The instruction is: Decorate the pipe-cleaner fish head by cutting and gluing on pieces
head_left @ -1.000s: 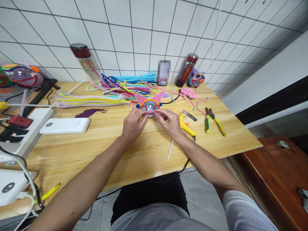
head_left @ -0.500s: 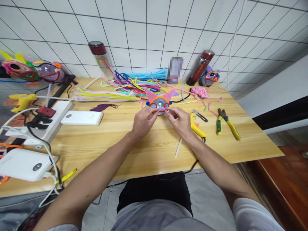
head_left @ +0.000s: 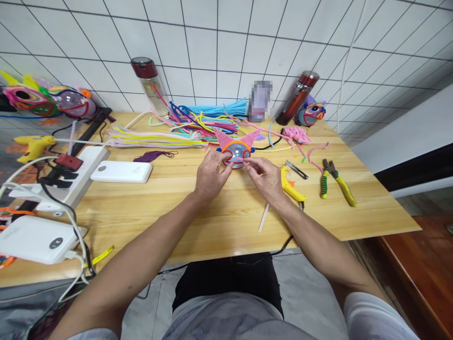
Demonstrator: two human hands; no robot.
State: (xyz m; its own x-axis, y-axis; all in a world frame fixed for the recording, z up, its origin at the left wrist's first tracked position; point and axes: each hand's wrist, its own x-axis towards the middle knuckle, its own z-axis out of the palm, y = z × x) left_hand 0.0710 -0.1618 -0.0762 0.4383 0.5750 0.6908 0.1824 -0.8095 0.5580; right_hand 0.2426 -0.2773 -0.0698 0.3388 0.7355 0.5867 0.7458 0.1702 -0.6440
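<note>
In front of me stands a clear round craft figure (head_left: pixel 240 150) with two pink pointed ears, an orange band, red rings and blue side balls. A short curved pink pipe cleaner (head_left: pixel 238 160) spans the gap between my hands, across the figure's lower front. My left hand (head_left: pixel 210 174) pinches its left end between thumb and fingers. At the other end, the thumb and index finger of my right hand (head_left: pixel 264 178) are closed on it. My fingers hide part of the figure's lower edge. Just right of my right hand lies a yellow glue gun (head_left: pixel 292 189), partly covered by it.
Bundled pipe cleaners (head_left: pixel 155 139) lie along the back, near two bottles. Thread snips (head_left: pixel 296 170) and pliers (head_left: pixel 336 182) are on the right. A white power bank (head_left: pixel 122 172), a power strip (head_left: pixel 83 177) and cables crowd the left, beside another glue gun (head_left: pixel 33 147).
The view has shifted slightly. My left index finger has lifted a little off the pink pipe cleaner's end, and the strip shows a flatter arch. My right hand keeps nearly the same pose.
</note>
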